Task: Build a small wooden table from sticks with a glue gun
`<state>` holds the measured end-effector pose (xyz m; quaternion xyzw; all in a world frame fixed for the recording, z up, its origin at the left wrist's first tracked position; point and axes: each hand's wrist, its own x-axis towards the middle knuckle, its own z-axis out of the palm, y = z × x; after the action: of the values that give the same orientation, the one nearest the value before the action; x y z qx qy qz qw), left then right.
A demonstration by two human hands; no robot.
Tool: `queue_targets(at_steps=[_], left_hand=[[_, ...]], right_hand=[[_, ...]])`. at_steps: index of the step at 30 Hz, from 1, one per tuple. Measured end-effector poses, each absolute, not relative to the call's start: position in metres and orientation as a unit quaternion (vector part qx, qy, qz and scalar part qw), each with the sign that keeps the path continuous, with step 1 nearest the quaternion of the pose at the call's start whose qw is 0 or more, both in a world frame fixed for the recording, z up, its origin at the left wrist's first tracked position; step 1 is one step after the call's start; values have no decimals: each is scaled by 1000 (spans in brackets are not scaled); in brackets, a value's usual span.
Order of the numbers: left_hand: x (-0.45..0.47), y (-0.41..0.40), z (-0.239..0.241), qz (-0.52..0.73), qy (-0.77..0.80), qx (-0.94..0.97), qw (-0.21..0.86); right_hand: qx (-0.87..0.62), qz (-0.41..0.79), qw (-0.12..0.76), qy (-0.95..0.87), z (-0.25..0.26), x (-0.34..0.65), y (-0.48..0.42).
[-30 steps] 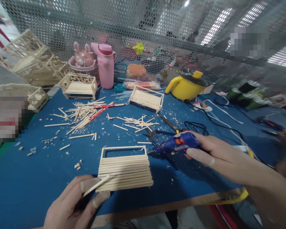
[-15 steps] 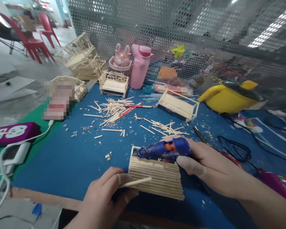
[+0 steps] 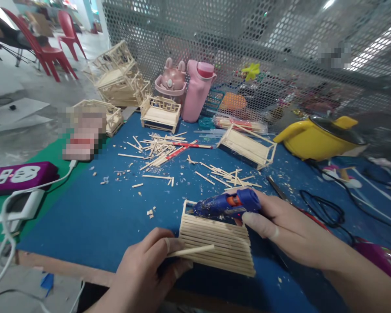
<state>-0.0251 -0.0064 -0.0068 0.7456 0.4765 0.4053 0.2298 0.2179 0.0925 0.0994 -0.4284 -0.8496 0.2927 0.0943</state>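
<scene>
In my right hand (image 3: 273, 221) is a blue hot glue gun (image 3: 221, 205) with an orange part, its nozzle pointing left at the far left corner of a small slatted stick frame (image 3: 217, 243). My left hand (image 3: 153, 256) pinches a short wooden stick (image 3: 195, 251), which sticks out to the right over the slats. The left fingers are at the frame's left edge; whether they also grip it I cannot tell. Pale finger covers show on both hands. The glue gun hides part of the frame's far side.
Loose sticks (image 3: 163, 150) and scraps litter the blue mat (image 3: 84, 217). Behind stand a miniature stick bench (image 3: 161, 114), another bench frame (image 3: 247, 145), a pink bottle (image 3: 197, 91) and a yellow pot (image 3: 319, 137). A black cable (image 3: 322, 208) lies right, a purple power strip (image 3: 22, 177) left.
The whole view has shifted slightly, so things sit a little farther right. Both hands keep their holds, and the glue gun's nozzle stays by the frame's far left corner.
</scene>
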Motion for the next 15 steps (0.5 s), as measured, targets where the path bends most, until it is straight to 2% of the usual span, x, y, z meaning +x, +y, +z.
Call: queue_targets(at_steps=[4, 10, 15], left_hand=[[-25, -8, -9, 406, 477, 745, 230], [-27, -5, -10, 403, 471, 753, 219], [-23, -7, -15, 426, 470, 744, 210]], right_hand=[[-428, 292, 102, -850, 99, 218, 92], [-453, 291, 56, -841, 101, 227, 90], [-478, 270, 100, -830, 113, 263, 90]])
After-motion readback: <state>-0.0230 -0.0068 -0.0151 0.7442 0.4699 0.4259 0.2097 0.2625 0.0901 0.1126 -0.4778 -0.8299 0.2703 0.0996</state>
